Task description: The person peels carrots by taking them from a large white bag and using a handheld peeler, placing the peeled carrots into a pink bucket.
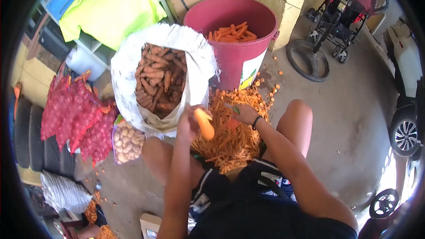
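Note:
My left hand (188, 124) is closed around a peeled orange carrot (205, 125), raised above my lap. To its right, my right hand (246, 114) grips a green-handled peeler (236, 110); its blade end is small and blurred. The peeler is apart from the carrot. Beneath both hands lies a heap of carrot peelings (230, 146) between my knees. An open white sack (200, 68) of unpeeled, soil-covered carrots (155, 77) stands just beyond my left hand. Behind the peelings, a dark red bin (199, 48) holds peeled carrots (234, 33).
Red net bags of onions (73, 115) and a clear bag of pale produce (127, 141) sit at left, near stacked tires (40, 137). A pedestal fan (316, 57) stands at right. Another person's hand (88, 231) shows at lower left. Carrot ends (271, 93) litter the floor.

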A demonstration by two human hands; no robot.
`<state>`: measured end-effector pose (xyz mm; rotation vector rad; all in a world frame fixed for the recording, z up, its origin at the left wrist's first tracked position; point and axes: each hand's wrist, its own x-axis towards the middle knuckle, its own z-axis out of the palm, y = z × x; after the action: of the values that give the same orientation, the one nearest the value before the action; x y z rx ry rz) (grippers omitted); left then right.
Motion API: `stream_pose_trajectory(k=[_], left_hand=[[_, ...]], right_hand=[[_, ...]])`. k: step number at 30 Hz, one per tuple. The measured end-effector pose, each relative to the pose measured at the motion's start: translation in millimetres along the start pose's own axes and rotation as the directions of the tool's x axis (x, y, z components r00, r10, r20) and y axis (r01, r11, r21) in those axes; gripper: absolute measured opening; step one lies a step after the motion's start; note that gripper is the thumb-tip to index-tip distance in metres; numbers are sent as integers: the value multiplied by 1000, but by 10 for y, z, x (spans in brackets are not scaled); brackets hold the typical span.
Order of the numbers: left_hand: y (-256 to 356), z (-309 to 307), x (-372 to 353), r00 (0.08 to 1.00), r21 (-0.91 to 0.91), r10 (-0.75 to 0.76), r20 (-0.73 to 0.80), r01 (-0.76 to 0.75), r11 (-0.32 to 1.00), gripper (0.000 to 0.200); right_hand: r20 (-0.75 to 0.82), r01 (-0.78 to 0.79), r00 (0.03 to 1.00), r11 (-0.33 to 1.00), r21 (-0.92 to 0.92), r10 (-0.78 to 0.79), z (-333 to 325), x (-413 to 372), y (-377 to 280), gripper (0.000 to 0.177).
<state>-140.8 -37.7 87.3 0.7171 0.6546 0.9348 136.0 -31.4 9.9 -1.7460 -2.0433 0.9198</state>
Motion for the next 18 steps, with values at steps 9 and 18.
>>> stream_pose_trajectory(k=[9,18], left_hand=[[-610,-167,111,985,440,-100,-142,154,885,42],[-503,15,125,967,788,255,27,-177,590,39]], right_hand=[[-74,-1,997,1000,-26,-1,-6,-159,-341,24],[-207,234,953,971,39,-221,35,-283,-689,21]])
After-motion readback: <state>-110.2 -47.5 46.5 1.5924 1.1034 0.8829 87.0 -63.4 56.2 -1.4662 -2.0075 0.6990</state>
